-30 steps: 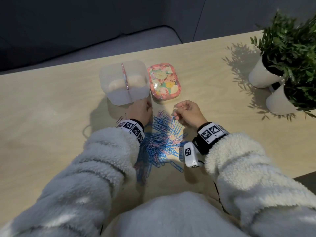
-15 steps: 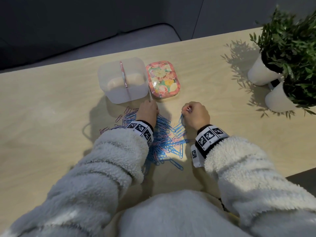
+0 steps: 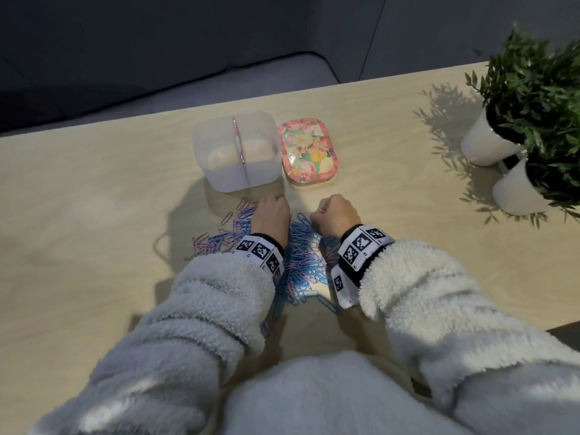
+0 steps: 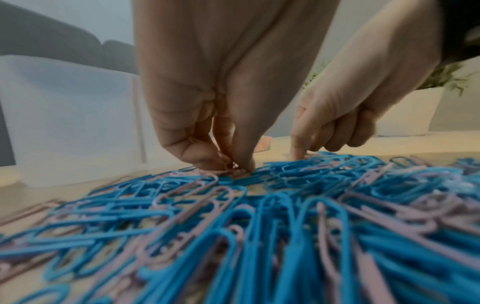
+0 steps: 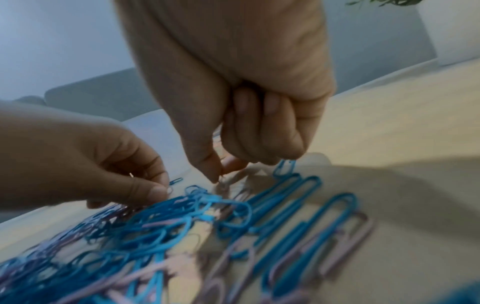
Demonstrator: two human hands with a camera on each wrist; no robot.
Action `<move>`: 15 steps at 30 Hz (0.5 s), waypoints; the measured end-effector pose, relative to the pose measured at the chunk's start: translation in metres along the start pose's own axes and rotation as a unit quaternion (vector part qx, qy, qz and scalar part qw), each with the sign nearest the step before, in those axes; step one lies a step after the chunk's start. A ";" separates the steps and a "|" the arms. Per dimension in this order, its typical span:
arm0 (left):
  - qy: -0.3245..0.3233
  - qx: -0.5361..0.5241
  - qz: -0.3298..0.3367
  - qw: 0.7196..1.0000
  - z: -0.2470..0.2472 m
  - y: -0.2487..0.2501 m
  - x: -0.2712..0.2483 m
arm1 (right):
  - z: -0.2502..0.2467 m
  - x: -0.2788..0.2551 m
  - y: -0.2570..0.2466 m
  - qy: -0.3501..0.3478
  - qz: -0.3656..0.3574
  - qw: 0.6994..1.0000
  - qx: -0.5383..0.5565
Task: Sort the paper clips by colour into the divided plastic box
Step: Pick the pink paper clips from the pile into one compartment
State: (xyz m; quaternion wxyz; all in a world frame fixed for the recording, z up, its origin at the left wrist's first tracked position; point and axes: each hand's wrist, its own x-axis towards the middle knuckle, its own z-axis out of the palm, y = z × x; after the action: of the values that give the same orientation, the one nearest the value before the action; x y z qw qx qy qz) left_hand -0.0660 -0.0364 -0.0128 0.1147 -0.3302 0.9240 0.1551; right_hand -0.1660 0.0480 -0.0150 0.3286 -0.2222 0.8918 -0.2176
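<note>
1. The clips (image 3: 301, 255) lie in a mixed blue and pink heap on the table (image 3: 94, 189), under and between both hands, just short of the box (image 3: 238, 174).
2. The left hand (image 4: 207, 102) has its fingertips (image 4: 244, 162) drawn narrow, pinching a pink clip (image 4: 233, 171) at the far edge of the heap; how many clips it holds I cannot tell.
3. The right hand (image 5: 233, 98) is curled, thumb and forefinger nipped together on something thin just above the heap, with a blue clip (image 5: 284, 167) poking out below its curled fingers; what the pinch holds is too blurred to name.
4. Handling, as a judgement: each clip is very light, stiff wire with a smooth coating, so it slips from a loose pinch and lies too flat to scoop.
5. They hook into one another; lifting one may drag neighbours of the wrong colour.
6. Best hold: a rounded end that sticks up from the heap, taken between thumb and forefinger tips, then shaken free before carrying.
7. Both halves of the box look empty from the head view, so sorting seems barely begun.
</note>
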 end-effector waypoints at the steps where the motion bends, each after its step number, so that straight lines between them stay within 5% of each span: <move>1: -0.002 0.021 0.006 1.000 0.001 0.001 -0.004 | -0.005 0.000 -0.004 -0.006 -0.015 1.000 0.020; 6: 0.007 0.034 0.034 0.999 0.001 0.004 -0.019 | -0.034 -0.002 -0.065 -0.058 -0.127 0.978 0.152; 9: 0.048 -0.076 0.052 0.995 0.000 -0.001 -0.025 | -0.032 0.000 -0.114 -0.102 -0.164 0.960 0.205; 12: 0.031 -0.223 -0.033 0.974 -0.011 -0.007 -0.043 | -0.014 0.009 -0.153 -0.122 -0.167 0.944 0.255; 15: 0.015 -0.263 -0.084 0.961 -0.021 -0.025 -0.052 | 0.007 0.026 -0.177 -0.110 -0.142 0.945 0.273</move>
State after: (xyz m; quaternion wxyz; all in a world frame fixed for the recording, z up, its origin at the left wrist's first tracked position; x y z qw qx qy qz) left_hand -0.0133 -0.0323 0.0176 0.0224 -0.4273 0.8214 0.3772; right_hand -0.1342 -0.1110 0.0620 0.4388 -0.2711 0.7156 -0.4710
